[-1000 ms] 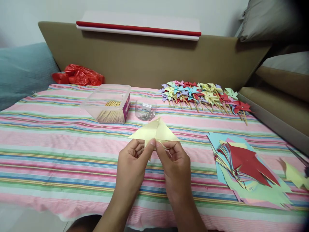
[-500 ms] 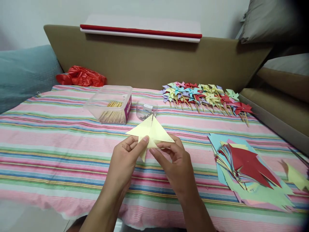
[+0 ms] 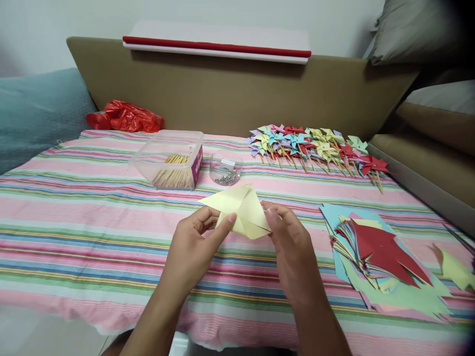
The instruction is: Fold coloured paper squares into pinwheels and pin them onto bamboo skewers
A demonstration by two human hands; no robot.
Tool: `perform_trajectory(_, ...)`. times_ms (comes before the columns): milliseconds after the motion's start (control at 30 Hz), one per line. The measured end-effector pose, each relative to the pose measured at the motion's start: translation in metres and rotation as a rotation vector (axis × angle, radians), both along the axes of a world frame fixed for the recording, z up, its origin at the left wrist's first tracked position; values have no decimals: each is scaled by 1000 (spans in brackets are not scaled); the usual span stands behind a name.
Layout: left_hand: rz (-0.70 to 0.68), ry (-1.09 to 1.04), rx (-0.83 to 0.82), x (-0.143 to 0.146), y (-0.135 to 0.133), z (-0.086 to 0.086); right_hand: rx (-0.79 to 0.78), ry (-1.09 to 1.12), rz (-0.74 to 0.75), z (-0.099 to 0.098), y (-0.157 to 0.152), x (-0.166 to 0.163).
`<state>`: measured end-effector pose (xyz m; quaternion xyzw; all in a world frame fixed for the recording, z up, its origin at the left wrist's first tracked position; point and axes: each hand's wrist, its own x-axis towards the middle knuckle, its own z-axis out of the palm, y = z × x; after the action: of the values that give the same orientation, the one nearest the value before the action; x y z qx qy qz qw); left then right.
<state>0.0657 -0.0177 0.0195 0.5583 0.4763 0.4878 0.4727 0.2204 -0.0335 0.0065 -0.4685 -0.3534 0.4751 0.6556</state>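
Head view: yellow paper [image 3: 247,210] partly hides the left hand [image 3: 195,242] gripping it.

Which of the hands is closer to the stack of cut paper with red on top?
Right: the right hand is to the left of the paper stack, with a gap between; the left hand is farther left, across the yellow sheet.

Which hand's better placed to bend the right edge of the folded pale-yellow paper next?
Right, likely: the right hand has its thumb at that edge; the left hand grips the paper on the opposite side.
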Motion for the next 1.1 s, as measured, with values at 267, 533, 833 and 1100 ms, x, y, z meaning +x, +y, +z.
perform_trajectory(267, -200, 162, -8, -7, -1, 2, -15, -159, 327, 2, -5, 16)
perform_trajectory(533, -271, 278, -34, -11, 0, 4, 1, -397, 351, -3, -5, 16)
perform_trajectory(833, -297, 364, -64, -17, 1, 3, -77, -440, 384, -2, -7, 14)
perform_trajectory(1100, -342, 298, -108, -19, 0, 4, -70, -442, 407, 1, -8, 15)
